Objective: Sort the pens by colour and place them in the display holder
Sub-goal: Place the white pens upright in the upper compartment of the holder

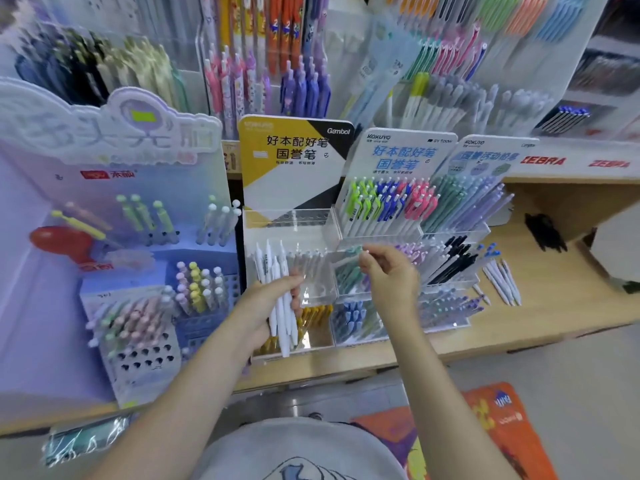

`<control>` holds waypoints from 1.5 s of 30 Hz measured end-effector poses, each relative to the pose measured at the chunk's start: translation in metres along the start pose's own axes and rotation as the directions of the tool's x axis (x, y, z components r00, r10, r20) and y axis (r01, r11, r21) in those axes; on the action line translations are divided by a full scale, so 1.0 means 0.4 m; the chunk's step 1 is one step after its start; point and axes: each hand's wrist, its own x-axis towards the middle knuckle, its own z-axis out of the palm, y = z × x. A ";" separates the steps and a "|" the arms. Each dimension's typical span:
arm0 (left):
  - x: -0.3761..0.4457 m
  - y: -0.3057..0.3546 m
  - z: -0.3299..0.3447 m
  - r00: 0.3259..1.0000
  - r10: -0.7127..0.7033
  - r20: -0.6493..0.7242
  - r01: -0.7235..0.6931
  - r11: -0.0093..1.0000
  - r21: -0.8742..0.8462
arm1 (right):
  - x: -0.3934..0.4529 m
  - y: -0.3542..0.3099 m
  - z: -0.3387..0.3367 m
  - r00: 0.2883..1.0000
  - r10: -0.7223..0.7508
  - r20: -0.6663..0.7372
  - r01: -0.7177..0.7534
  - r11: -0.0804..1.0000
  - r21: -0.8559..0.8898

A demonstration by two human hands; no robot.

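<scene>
- Centrally, a clear display holder [313,216] with a yellow, black and white backing card stands on a wooden shelf [540,317], and every place below is told from this holder.
- At its front, the left hand [273,299] has its grip clamped round a bunch of white pens [282,306], fingers curled across the barrels, the pens upright and slightly tilted with their tips pointing up in front of the holder's middle tier.
- Just to its right edge, the right hand [388,275] has its grip pinched together on a small teal pen end [355,251], thumb and forefinger meeting at the rim of a clear compartment.
- Inside its lowest tier, yellow pens [313,313] lie behind and below the left hand.
- Its top tier shows a row of dark holes with no pens standing in them.
- Beside it on the right, a neighbouring clear stand holds green, blue and pink clip pens [391,206] in its upper row and blue pens [351,315] lower down.
- Farther right of it, loose pale pens [502,282] lie flat on the shelf.
- To its left stands a lilac display [114,209] with pastel pens.
</scene>
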 end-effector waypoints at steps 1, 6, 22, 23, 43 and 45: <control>0.002 0.001 0.001 1.000 -0.001 -0.002 0.001 1.000 -0.022 | 0.006 0.002 0.005 1.000 -0.010 0.013 0.010 1.000 -0.028; -0.009 0.006 0.011 1.000 0.003 0.012 -0.003 0.999 -0.033 | 0.026 0.008 0.019 0.995 -0.063 0.082 0.075 0.986 -0.150; 0.005 0.026 0.036 0.997 0.071 -0.043 -0.079 0.971 -0.227 | 0.086 -0.010 0.052 0.930 -0.293 0.222 0.340 0.914 -0.219; 0.007 0.024 0.038 0.997 0.062 -0.043 -0.070 0.967 -0.245 | 0.085 -0.007 0.052 0.925 -0.307 0.223 0.355 0.908 -0.224; -0.021 0.014 0.047 0.998 0.055 -0.040 -0.060 0.991 -0.120 | 0.088 -0.024 0.054 0.891 -0.394 0.227 0.439 0.874 -0.208; -0.024 0.012 0.046 0.998 0.050 -0.046 -0.055 0.990 -0.126 | 0.089 -0.021 0.050 0.888 -0.399 0.228 0.445 0.871 -0.208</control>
